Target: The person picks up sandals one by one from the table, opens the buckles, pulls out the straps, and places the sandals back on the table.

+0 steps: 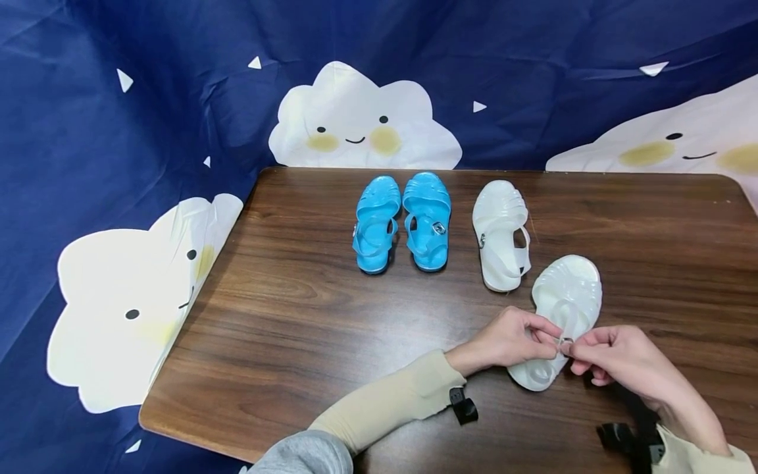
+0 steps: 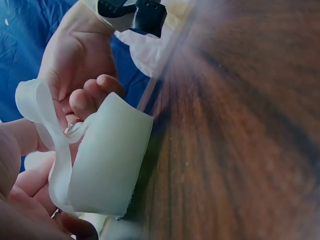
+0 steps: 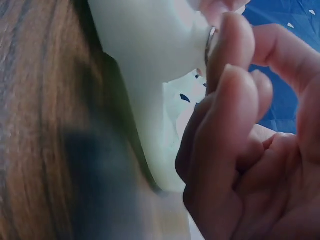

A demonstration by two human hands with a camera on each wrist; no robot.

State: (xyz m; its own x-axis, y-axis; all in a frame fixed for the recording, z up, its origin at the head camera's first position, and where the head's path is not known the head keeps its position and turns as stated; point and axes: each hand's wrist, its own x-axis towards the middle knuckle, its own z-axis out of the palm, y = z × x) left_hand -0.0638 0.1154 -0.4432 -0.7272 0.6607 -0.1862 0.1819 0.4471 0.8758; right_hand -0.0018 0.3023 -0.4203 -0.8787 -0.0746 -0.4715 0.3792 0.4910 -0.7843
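A translucent white sandal [image 1: 565, 283] lies tilted on the table at the right, toe pointing away. My left hand [image 1: 515, 339] comes from its left side and pinches the thin ankle strap [image 2: 61, 165]. From the right, my right hand [image 1: 628, 359] pinches the strap at a small metal buckle [image 1: 566, 341]. The buckle [image 3: 210, 44] shows beside my right fingertips in the right wrist view. Fingers cover part of the strap, so whether it runs through the buckle I cannot tell. Its matching white sandal [image 1: 497, 204] stands just behind and to the left.
Two blue sandals, one on the left [image 1: 379, 194] and one on the right [image 1: 426, 191], stand side by side near the back. Everything rests on a brown wooden table [image 1: 296, 316]. A dark blue cloth [image 1: 195, 39] with clouds hangs behind and at the left.
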